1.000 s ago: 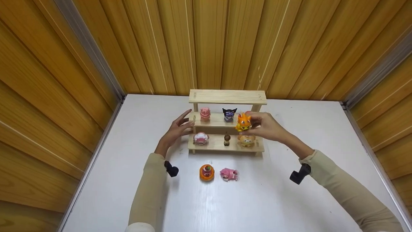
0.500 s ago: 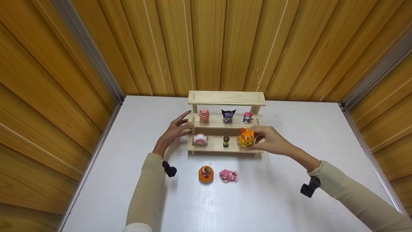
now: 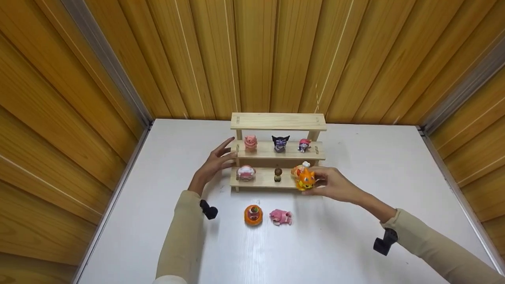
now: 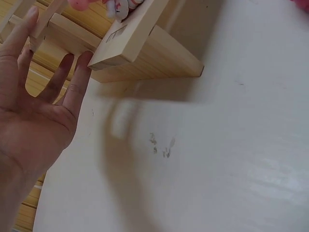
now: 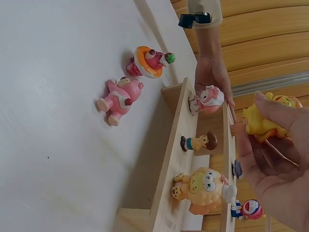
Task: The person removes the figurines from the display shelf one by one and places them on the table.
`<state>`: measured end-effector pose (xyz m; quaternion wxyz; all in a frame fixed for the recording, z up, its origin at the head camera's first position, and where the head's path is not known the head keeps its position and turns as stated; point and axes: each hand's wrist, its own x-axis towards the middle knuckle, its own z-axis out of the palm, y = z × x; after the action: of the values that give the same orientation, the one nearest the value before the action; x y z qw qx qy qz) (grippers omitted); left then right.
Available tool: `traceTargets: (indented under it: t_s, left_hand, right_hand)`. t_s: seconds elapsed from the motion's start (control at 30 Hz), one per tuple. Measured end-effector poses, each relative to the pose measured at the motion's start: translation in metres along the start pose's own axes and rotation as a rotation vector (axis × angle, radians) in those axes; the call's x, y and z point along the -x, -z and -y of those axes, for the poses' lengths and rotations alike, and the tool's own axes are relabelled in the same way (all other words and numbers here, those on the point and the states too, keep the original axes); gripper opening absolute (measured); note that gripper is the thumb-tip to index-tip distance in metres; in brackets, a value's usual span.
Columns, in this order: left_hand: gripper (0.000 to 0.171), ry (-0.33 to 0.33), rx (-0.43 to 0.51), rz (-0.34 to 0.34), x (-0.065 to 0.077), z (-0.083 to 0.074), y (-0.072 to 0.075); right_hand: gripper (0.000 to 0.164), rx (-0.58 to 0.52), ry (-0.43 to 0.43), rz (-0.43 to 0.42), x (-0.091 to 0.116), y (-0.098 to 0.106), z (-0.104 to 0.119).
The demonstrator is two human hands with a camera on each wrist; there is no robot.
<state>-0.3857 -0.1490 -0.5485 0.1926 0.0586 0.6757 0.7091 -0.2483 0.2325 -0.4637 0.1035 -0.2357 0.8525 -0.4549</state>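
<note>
My right hand [image 3: 335,184] pinches an orange and yellow figurine [image 3: 305,180] between thumb and fingers, in front of the lower shelf's right end. Behind it, partly hidden, a tan fluffy figurine [image 5: 203,187] with a white top stands on that shelf. At the left side of the wooden stand [image 3: 278,121], my left hand [image 3: 213,165] has its fingers extended, the fingertips touching or very near the stand's edge. The left wrist view shows that left palm [image 4: 34,125] with nothing in it.
Lower shelf: a pink-white figurine [image 3: 246,172] and a small brown-haired one [image 3: 278,174]. Middle shelf: pink [image 3: 251,143], black-eared [image 3: 280,144] and red-capped [image 3: 304,145] figurines. On the white table in front lie an orange-ringed figurine [image 3: 253,215] and a pink one [image 3: 281,216].
My right hand has moved down and toward me with the orange and yellow figurine, from before the middle shelf to before the lower one. My left hand has stayed at the stand's side.
</note>
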Motion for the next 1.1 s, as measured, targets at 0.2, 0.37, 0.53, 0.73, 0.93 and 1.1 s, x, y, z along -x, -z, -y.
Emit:
traceTargets:
  t_s: [0.2, 0.37, 0.53, 0.73, 0.93, 1.1]
  left_hand:
    - [0.067, -0.006, 0.020, -0.006, 0.001, 0.003, 0.002]
    - [0.067, 0.005, 0.031, -0.014, 0.001, 0.002, 0.000]
    - [0.066, 0.002, 0.039, -0.012, 0.000, 0.002, -0.001]
    - [0.065, -0.015, 0.039, -0.007, -0.001, 0.005, -0.001]
    - [0.065, -0.025, 0.045, -0.006, -0.002, 0.008, -0.002]
    - [0.066, -0.024, 0.055, -0.002, -0.001, 0.010, -0.002]
  right_hand:
    - [0.046, -0.053, -0.035, 0.012, 0.005, -0.011, -0.007]
    - [0.041, -0.107, -0.063, 0.014, 0.009, -0.018, -0.013]
    - [0.038, -0.148, -0.060, 0.030, 0.014, -0.024, -0.022]
    - [0.041, -0.177, -0.047, 0.031, 0.021, -0.034, -0.034]
    - [0.039, -0.176, -0.016, -0.014, 0.028, -0.046, -0.048]
    - [0.033, -0.169, 0.023, -0.053, 0.034, -0.056, -0.061]
